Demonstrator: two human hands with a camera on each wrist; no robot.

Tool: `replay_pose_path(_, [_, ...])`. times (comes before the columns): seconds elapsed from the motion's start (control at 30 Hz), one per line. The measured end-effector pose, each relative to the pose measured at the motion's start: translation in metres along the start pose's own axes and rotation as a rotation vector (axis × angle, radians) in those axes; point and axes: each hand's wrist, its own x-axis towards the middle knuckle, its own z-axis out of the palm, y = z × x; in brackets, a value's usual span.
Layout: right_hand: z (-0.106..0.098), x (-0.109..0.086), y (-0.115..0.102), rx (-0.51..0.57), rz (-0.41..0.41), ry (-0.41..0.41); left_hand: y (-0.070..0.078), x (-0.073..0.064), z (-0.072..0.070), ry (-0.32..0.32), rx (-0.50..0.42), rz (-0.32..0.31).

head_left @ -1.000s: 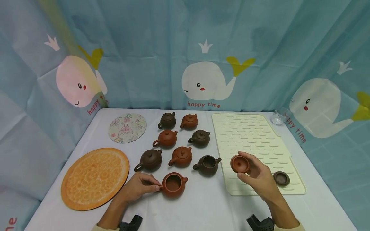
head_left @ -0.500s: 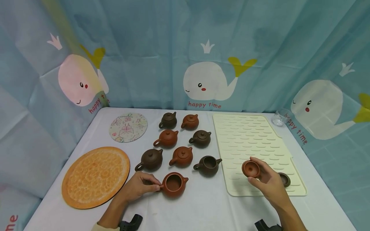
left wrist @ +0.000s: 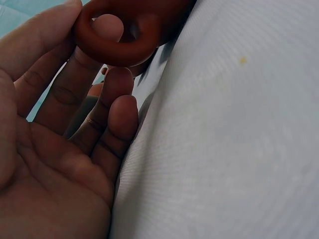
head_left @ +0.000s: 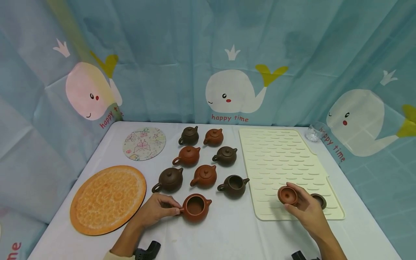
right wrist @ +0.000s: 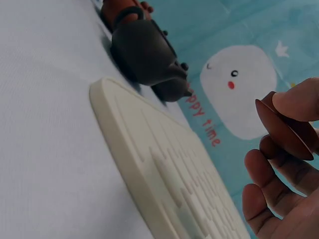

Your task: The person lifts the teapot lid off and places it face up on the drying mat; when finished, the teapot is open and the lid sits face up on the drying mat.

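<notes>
My left hand (head_left: 158, 209) pinches the handle of a lidless red-brown teapot (head_left: 195, 208) standing on the white cloth. In the left wrist view the ring-shaped handle (left wrist: 117, 57) sits between thumb and fingertips. Above the cream mat, my right hand (head_left: 307, 207) holds a red-brown teapot lid (head_left: 287, 195) by its edge, the hollow underside facing me. The right wrist view shows that lid (right wrist: 284, 129) edge-on, clear of the mat. A dark brown lid (head_left: 319, 200) lies on the mat, partly hidden behind my right hand. A dark teapot (head_left: 234, 186) left of the mat also has no lid.
Several lidded teapots, among them a dark one (head_left: 170, 179) and a red-brown one (head_left: 204, 176), stand mid-table. The ridged cream mat (head_left: 276, 155) lies at right, a clear cup (head_left: 315, 132) behind it. Two round mats, one orange (head_left: 107, 198), one floral (head_left: 144, 143), lie at left.
My right hand has carried the red-brown lid to the right and nearer me, over the mat toward the dark lid, which it now partly covers. The left hand stays on the teapot handle.
</notes>
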Motion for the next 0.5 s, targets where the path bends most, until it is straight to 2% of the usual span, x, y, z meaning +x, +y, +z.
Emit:
replay_pose_path(0.3, [-0.005,-0.008,0.008,-0.129,0.056,0.028,-0.002,0.0,0.0,-0.004,-0.002,-0.001])
replay_pose_path(0.5, [-0.007,-0.011,0.015,-0.28,0.107,0.035,-0.001,0.0,0.0,-0.002,-0.001,-0.005])
